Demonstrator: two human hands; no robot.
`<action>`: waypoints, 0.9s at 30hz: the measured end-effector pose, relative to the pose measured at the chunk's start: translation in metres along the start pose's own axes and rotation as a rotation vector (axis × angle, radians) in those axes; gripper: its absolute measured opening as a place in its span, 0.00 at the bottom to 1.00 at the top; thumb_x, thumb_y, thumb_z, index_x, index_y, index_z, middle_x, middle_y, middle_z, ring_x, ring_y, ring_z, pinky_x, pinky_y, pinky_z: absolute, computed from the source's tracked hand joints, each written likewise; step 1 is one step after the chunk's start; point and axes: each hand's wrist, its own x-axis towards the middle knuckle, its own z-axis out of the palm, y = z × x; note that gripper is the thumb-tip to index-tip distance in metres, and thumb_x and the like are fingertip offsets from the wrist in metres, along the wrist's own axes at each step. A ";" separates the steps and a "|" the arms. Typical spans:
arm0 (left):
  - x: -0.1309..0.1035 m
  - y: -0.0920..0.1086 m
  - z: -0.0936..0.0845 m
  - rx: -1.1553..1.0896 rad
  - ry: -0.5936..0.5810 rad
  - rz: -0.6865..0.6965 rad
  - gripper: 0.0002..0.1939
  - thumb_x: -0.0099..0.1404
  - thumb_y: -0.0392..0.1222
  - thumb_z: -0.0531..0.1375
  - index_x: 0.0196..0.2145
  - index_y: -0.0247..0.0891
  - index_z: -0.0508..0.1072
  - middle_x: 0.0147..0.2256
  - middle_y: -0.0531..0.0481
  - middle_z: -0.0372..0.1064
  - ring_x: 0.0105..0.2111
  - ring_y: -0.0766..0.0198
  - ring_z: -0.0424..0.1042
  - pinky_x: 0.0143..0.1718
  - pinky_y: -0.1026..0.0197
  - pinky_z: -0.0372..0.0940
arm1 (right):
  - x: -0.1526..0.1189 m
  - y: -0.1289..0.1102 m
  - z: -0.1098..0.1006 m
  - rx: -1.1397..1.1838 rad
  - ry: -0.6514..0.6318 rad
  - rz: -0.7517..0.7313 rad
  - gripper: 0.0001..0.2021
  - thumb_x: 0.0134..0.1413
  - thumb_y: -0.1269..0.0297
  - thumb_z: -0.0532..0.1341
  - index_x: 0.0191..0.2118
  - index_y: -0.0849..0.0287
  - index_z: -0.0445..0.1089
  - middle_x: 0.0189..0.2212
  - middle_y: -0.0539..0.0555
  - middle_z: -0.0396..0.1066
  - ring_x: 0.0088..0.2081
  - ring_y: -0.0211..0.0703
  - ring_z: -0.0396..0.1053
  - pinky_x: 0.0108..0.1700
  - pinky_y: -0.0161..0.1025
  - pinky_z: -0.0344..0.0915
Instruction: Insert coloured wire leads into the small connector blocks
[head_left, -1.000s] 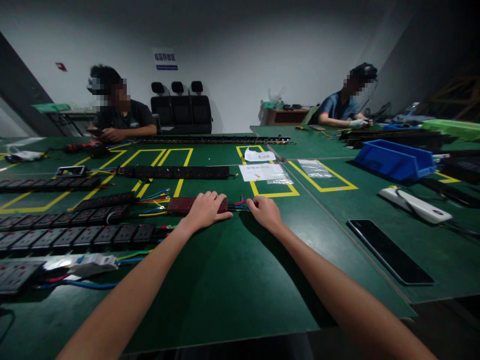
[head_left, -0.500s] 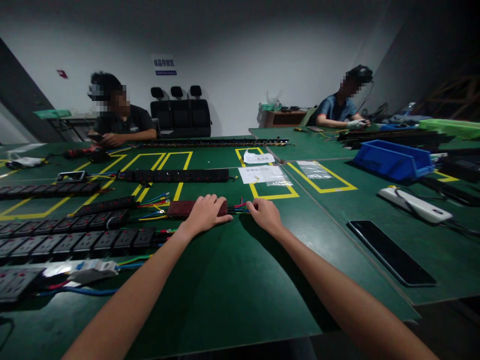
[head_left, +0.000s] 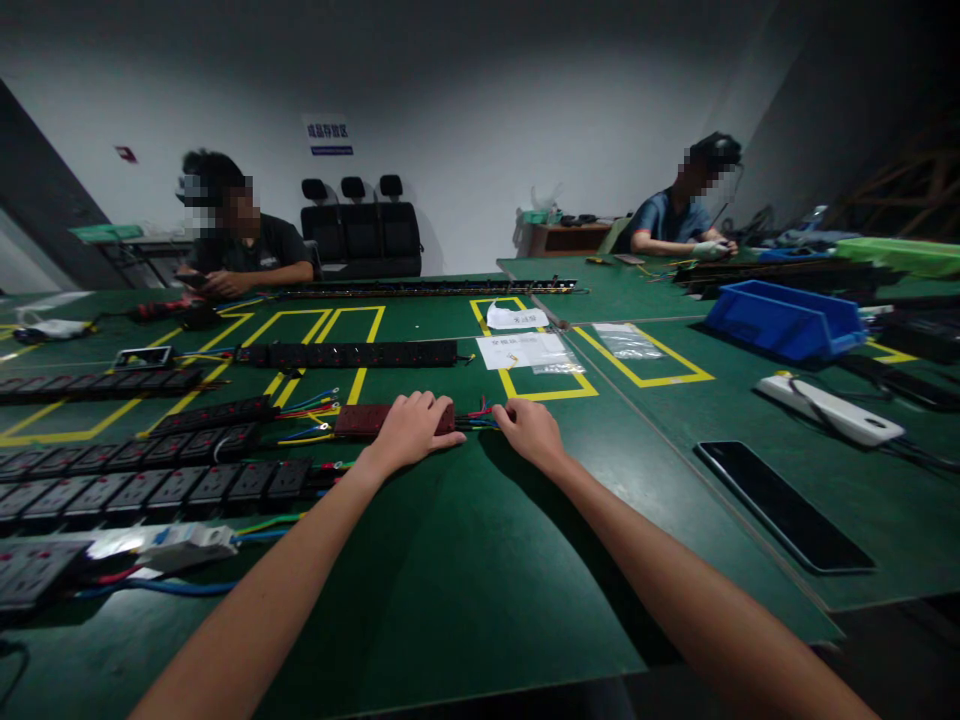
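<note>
A short dark red socket strip (head_left: 354,420) lies on the green table, loose wires coming from both its ends. Over its right part rests my left hand (head_left: 411,428), fingers wrapped across the top and thumb along the near side. At the strip's right end, my right hand (head_left: 528,428) pinches the thin coloured wires (head_left: 476,417) between thumb and fingers. Left of the red strip lie black socket strips (head_left: 214,485) in rows, with coloured leads and ring terminals at their ends.
A phone (head_left: 780,505), a white power strip (head_left: 832,410) and a blue bin (head_left: 784,322) are on the right. Labelled paper (head_left: 517,350) lies beyond my hands, near a long black strip (head_left: 352,353). Two people sit across the table.
</note>
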 end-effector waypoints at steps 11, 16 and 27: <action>0.000 -0.001 0.000 -0.002 -0.002 0.007 0.36 0.70 0.71 0.51 0.56 0.35 0.70 0.45 0.39 0.72 0.43 0.48 0.70 0.41 0.54 0.58 | 0.001 0.001 0.002 0.011 -0.001 0.003 0.20 0.66 0.53 0.54 0.27 0.57 0.70 0.27 0.54 0.73 0.30 0.41 0.65 0.30 0.38 0.46; 0.000 -0.001 0.000 -0.011 -0.005 0.007 0.36 0.70 0.71 0.51 0.56 0.35 0.70 0.46 0.39 0.72 0.43 0.48 0.70 0.41 0.54 0.59 | 0.001 0.001 0.001 0.000 -0.017 0.007 0.19 0.67 0.54 0.54 0.27 0.57 0.72 0.28 0.54 0.73 0.30 0.41 0.65 0.30 0.38 0.46; 0.000 0.001 -0.001 0.008 0.002 0.006 0.36 0.70 0.70 0.51 0.56 0.35 0.70 0.45 0.39 0.72 0.44 0.47 0.70 0.41 0.53 0.59 | 0.001 0.001 0.000 -0.004 -0.009 -0.001 0.19 0.67 0.54 0.54 0.27 0.57 0.70 0.28 0.54 0.73 0.29 0.40 0.64 0.30 0.37 0.45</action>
